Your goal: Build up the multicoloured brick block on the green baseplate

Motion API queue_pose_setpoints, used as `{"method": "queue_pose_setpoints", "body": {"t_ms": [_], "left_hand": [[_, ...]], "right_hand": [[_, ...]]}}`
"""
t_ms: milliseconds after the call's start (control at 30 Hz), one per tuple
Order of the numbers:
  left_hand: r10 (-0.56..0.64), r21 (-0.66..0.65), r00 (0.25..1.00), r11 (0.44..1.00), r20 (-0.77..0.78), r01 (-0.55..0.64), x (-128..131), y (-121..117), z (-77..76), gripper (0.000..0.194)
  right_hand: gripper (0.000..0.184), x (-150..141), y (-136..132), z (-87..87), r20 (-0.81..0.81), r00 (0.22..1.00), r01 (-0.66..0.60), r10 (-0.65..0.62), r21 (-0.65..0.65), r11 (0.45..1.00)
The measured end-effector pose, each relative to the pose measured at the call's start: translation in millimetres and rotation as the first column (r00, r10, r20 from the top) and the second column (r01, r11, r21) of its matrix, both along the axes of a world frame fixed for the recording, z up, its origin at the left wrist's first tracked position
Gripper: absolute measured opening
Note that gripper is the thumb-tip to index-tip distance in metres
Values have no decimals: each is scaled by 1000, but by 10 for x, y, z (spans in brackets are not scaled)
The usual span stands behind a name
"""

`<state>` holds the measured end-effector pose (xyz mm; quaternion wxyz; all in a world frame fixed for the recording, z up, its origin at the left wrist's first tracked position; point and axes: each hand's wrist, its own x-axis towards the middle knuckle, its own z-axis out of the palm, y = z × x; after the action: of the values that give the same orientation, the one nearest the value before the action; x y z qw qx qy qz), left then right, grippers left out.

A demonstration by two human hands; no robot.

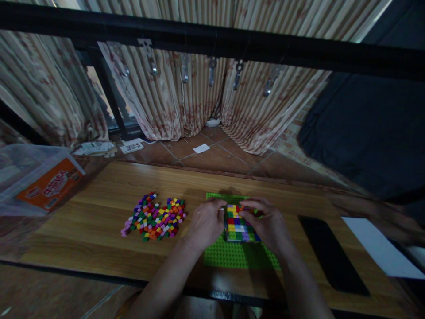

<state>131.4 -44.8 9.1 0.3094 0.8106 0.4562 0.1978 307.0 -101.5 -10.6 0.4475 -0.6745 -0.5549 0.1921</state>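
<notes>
A green studded baseplate (pixel 229 259) lies on the wooden table, under both hands. On it sits a block of small coloured cubes (pixel 237 226) in tight rows of yellow, red, green, white and purple. My left hand (pixel 207 223) is closed at the block's left edge, thumb and finger together; what they hold, if anything, is too small to tell. From the right, my right hand (pixel 265 219) pinches at a small red cube (pixel 242 208) by the block's far edge. The right fingers hide part of the block. Left of the baseplate spreads a loose pile of coloured cubes (pixel 159 219).
A clear plastic box (pixel 20 195) with an orange label stands at the table's left end. To the right lie a black flat slab (pixel 332 254) and a white sheet (pixel 381 246). A dark metal bar (pixel 199 40) crosses above, before striped curtains (pixel 166 97).
</notes>
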Motion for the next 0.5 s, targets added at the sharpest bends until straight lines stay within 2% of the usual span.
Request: {"method": "queue_pose_setpoints", "body": {"t_ms": [133, 267, 367, 500], "left_hand": [[-1, -2, 1000, 1000, 8, 1, -2, -2, 10, 36], [-8, -23, 1000, 1000, 10, 8, 7, -11, 29, 36], [-12, -27, 1000, 1000, 19, 13, 11, -17, 34, 36], [-31, -10, 999, 999, 31, 31, 5, -13, 23, 36]], "right_hand": [[24, 58, -14, 6, -42, 998, 34, -36, -31, 999], [24, 73, 9, -48, -49, 998, 45, -45, -4, 999], [24, 18, 40, -88, -129, 992, 11, -13, -12, 1000], [26, -57, 70, -107, -291, 955, 32, -55, -82, 996]]}}
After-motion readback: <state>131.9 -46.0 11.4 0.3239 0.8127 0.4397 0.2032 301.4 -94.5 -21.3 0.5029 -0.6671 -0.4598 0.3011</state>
